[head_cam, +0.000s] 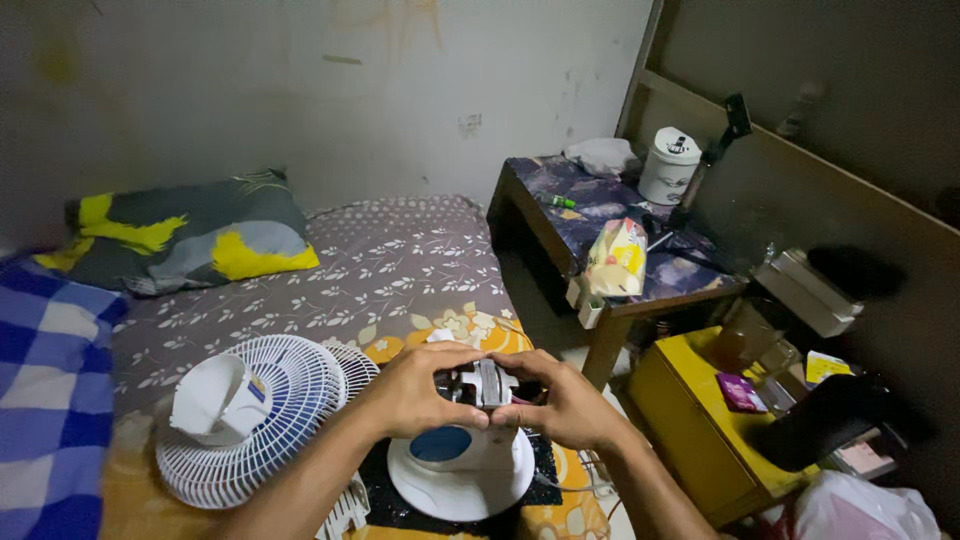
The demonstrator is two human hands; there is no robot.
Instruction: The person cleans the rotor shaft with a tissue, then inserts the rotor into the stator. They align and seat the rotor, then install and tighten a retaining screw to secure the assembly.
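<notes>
Both hands are pinching the small fan motor (487, 385) above its white round base (460, 475) on the bed, left hand (415, 390) and right hand (565, 405) closing fingers around it to steady it, grille (250, 420) lying aside.

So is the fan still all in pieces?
Mostly, yes. The white grille with its back cover is already off, lying on the bed. The left hand and right hand grip the bare motor above the round white base. No blades show.
</notes>
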